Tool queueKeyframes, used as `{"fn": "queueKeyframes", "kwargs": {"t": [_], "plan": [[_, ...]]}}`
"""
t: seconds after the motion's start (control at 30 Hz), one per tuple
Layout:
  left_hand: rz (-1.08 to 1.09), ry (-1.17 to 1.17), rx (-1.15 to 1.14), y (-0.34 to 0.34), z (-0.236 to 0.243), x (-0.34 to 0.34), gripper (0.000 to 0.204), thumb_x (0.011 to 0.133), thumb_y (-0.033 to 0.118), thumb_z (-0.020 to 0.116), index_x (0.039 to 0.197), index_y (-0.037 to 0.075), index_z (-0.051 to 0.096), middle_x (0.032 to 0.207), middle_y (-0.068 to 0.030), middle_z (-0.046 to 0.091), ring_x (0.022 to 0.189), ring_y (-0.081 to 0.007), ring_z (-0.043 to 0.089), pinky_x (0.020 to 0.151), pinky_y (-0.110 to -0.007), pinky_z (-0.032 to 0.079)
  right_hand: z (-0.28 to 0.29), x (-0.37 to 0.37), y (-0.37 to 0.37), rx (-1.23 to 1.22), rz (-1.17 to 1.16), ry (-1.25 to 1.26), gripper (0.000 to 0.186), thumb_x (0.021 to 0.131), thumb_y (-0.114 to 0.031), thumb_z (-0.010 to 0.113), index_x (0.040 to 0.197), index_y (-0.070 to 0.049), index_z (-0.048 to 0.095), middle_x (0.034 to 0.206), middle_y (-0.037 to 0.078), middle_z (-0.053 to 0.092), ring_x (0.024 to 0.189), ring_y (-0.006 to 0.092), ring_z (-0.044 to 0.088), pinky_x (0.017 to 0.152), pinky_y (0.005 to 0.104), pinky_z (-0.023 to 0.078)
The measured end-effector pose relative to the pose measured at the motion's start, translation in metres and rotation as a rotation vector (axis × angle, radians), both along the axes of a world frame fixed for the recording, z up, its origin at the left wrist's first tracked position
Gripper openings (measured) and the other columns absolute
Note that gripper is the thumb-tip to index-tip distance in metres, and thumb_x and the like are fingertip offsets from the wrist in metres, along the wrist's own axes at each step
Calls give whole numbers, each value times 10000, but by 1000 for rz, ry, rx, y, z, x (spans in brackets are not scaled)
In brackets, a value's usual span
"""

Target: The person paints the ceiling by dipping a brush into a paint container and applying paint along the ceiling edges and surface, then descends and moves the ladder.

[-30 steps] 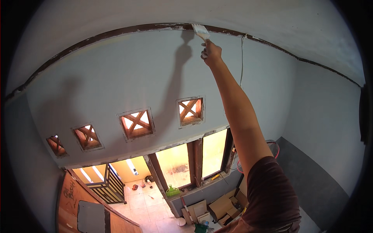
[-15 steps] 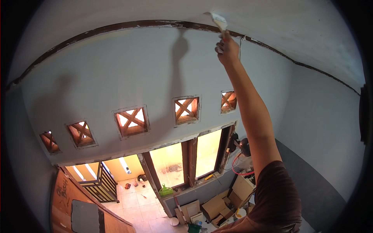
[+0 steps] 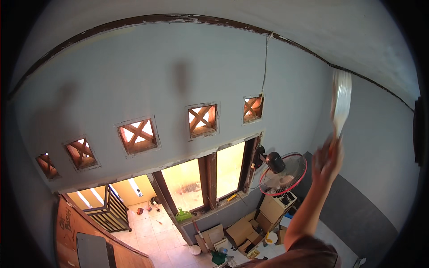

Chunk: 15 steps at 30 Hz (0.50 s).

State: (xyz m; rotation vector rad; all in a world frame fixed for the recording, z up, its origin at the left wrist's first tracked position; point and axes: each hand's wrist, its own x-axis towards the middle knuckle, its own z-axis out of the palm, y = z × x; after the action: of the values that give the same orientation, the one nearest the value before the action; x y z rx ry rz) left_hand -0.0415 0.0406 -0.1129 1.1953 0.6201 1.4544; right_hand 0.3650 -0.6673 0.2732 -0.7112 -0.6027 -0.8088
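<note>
My right hand (image 3: 327, 163) is raised at the right, blurred by motion and closed round the handle of a paintbrush (image 3: 341, 96) with pale, white-coated bristles. The brush points upward; its tip appears just under the dark brown trim (image 3: 192, 18) along the ceiling edge near the far corner, though whether they touch I cannot tell. Behind it is the grey wall (image 3: 129, 67) with a row of square vents (image 3: 203, 120) and a thin hanging cable (image 3: 266, 60). My left hand is out of view.
Below are a wall fan (image 3: 277, 163), bright windows (image 3: 230, 172), an open doorway with a metal gate (image 3: 114, 214), a wooden door (image 3: 67, 241), cardboard boxes (image 3: 241, 232), white buckets and a green dustpan (image 3: 183, 215).
My right hand and brush have come down and rightward from the trim above the wall toward the right corner. The arm is more bent, uncovering the fan, and the view has shifted.
</note>
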Motion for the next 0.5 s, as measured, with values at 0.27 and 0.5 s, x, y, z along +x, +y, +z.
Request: {"fn": "queueKeyframes", "kwargs": {"t": [0.27,0.5], "plan": [[-180,-323,-356,-54,91,28,631,897,507,592,1353,74,543,1310,-140,588,1171,-328,588,962,-495,510,-350,8,82,-335,302,951,325,991,-392,653,831,-143,518,564,-20,372,420,116,366,385,307,296],[-301,-406,-515,-59,96,32,549,802,479,668,1216,119,658,1145,-79,701,1067,-307,661,864,-470,569,-435,-44,151,-46,789,1401,369,1019,-424,602,827,-125,503,597,-1,358,439,123,323,410,281,266]]}}
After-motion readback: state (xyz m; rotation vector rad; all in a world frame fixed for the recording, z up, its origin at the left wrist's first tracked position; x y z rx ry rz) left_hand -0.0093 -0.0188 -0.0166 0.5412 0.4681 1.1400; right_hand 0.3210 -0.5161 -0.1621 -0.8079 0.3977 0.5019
